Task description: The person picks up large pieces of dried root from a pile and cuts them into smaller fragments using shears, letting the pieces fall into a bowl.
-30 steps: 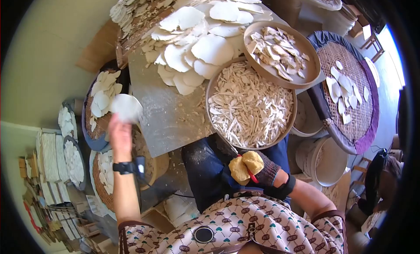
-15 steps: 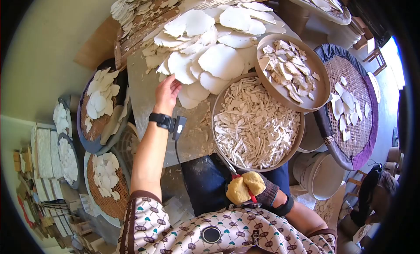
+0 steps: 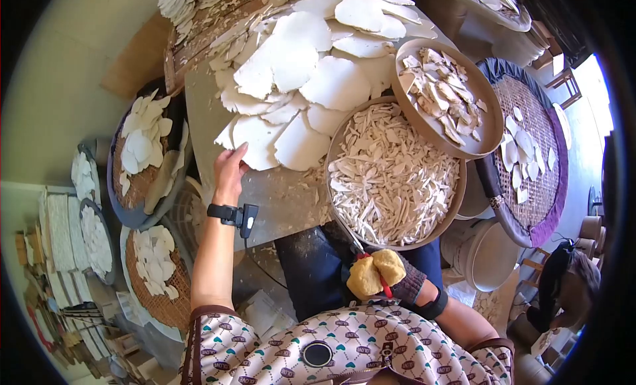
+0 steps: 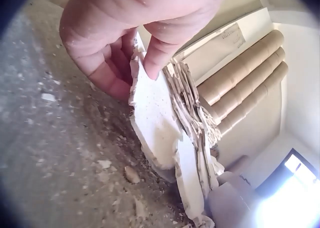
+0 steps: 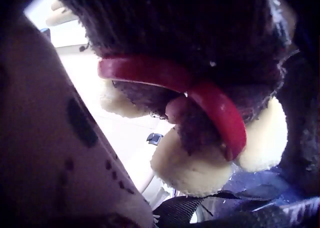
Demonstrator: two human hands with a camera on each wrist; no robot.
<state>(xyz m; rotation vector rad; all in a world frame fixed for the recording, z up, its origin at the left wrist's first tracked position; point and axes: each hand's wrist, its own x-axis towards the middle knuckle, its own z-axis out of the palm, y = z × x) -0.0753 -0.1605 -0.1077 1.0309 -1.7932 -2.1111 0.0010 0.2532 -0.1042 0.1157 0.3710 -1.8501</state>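
Note:
In the left wrist view, my bare left hand pinches the edge of a thin, flat white slice, thumb on its face and fingers behind. The head view has this left hand at the near left edge of a spread pile of similar white slices on the metal tabletop. My gloved right hand holds scissors low in front of my lap, near the bowl's rim. Their red handles loop around the gloved fingers, with yellow spongy padding about them.
A round bowl of white strips stands before me, with a shallower round tray of broken pieces overlapping its far side. Woven trays with slices lie at the left and right. A white bucket is at the lower right.
My left hand has come from the left side, where it had a white slice, to the pile, and now pinches another slice there. The right hand keeps hold of the scissors, almost unmoved.

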